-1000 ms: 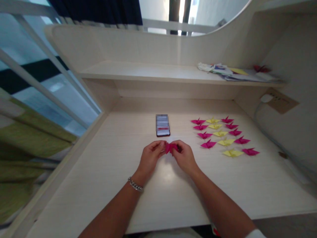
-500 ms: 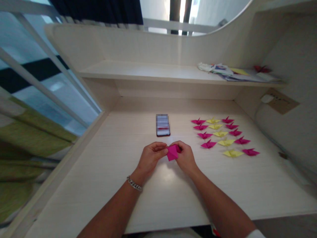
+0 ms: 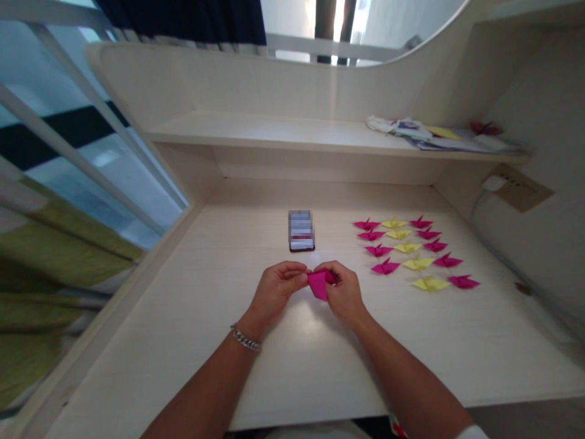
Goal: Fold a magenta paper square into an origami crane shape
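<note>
Desk (image 3: 228,244): A pale worktop is occupied by the folded figures, a phone and the two forearms.
Shelf (image 3: 256,129): It is mounted along the far side; loose papers (image 3: 409,129) are piled at its right end.
Folded figures: Three columns are laid out to the right of the hands: a left pink column (image 3: 384,266) of four, a yellow column (image 3: 407,247) of five and a right pink column (image 3: 435,246) of five.
Phone (image 3: 301,230): It is laid flat at the centre, just beyond the hands, with its screen lit and blurred.
Pink paper (image 3: 317,283): It is held between the left hand (image 3: 276,286) and the right hand (image 3: 345,289), apparently just above the desk, with one flap pointed toward the near edge. Folding appears to be in progress. Edges are best aligned before pressure is applied; creases are best pressed outward from the middle by the thumbs, with layers kept flat. Corners could be torn or skewed if pulled hard.
Left pinch: Thumb and forefinger are closed to about paper thickness on the left corner.
Right pinch: The right part is gripped, thumb near and forefinger at the far edge; a slightly wider gap is left, and the remaining fingers are curled. Contact beneath cannot be told.
</note>
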Available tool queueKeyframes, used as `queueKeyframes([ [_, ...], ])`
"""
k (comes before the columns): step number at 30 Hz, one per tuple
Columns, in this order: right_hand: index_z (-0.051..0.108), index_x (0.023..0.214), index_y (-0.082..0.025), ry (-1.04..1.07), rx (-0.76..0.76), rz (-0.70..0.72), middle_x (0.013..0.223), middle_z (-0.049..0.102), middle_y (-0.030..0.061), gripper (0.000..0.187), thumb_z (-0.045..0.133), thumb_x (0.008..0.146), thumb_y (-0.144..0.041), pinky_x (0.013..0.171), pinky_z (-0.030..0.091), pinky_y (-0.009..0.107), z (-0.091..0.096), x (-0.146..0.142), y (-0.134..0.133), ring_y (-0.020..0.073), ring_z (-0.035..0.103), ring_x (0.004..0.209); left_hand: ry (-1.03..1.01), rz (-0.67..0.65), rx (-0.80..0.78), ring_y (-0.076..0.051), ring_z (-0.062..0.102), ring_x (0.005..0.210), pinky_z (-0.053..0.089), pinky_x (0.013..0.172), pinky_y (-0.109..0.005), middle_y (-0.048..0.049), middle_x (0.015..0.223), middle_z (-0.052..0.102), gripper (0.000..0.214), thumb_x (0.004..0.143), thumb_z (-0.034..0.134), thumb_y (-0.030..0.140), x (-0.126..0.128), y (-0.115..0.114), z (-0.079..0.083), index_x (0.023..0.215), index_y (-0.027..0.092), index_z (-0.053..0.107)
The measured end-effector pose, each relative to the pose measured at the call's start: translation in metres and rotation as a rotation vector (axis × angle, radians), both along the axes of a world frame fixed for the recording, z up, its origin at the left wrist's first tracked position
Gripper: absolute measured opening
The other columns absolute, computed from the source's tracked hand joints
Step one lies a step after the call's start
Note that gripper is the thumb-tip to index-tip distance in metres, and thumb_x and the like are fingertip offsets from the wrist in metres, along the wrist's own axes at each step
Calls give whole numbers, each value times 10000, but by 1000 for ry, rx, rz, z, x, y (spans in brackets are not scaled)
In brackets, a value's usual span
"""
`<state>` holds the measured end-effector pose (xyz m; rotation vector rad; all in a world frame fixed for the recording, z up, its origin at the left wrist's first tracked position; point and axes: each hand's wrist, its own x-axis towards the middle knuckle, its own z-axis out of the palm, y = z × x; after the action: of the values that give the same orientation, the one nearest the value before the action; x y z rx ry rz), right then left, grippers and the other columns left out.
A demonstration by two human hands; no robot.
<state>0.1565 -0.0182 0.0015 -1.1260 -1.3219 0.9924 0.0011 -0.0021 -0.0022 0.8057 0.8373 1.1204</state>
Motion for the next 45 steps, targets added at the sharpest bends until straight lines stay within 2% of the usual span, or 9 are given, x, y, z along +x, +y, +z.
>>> queueKeyframes([
  [7,652,814,-176,-56,69,-80,707,647,3,147,651,667,-188,583,449,243,2,-3,-4,140,570,626,14,27,2,-113,655,648,507,644,-209,-49,717,714,299,568,810,104,2,0,-2,830,118,667],
  [17,637,829,-187,-11,40,-25,739,650,10,184,635,646,-170,594,462,251,-3,-1,-1,147,582,653,-108,-24,-104,-114,648,640,515,645,-219,-34,692,700,313,547,802,51,-1,-1,0,815,125,656],
  [21,637,848,-182,47,-4,14,772,658,21,191,619,658,-180,619,480,264,-3,-2,1,158,599,685,-101,-23,-113,-105,641,636,511,647,-212,-24,689,691,293,568,796,59,-2,-1,-1,813,131,653],
  [29,640,777,-169,69,-70,10,696,653,7,171,662,607,-161,582,471,250,-5,0,6,153,595,630,-45,-39,-123,-112,643,647,515,668,-235,-28,698,681,261,602,789,95,-1,-1,0,818,127,645],
  [34,629,820,-168,184,-158,34,708,684,25,192,665,640,-225,568,496,261,-5,2,11,159,628,609,-46,56,-104,-119,646,663,519,662,-240,-19,711,670,290,579,805,120,0,1,-4,811,133,632],
  [39,611,857,-155,291,-239,-54,623,676,18,314,733,626,-330,536,514,274,-6,2,15,156,624,541,-49,154,-108,-114,640,675,516,647,-230,-14,735,660,324,560,815,137,4,1,-6,818,139,620],
  [42,603,849,-160,416,-270,-73,660,675,24,337,690,683,-441,614,553,321,-6,1,16,165,646,597,-55,213,-97,-106,635,692,516,678,-234,-9,754,657,316,576,808,150,7,2,-7,831,146,621],
  [45,589,893,-166,485,-249,-27,759,690,52,369,649,719,-486,698,558,356,-4,-2,14,188,672,691,-59,280,-94,-99,632,701,514,716,-242,-6,751,655,306,592,800,156,8,3,-7,834,150,614],
])
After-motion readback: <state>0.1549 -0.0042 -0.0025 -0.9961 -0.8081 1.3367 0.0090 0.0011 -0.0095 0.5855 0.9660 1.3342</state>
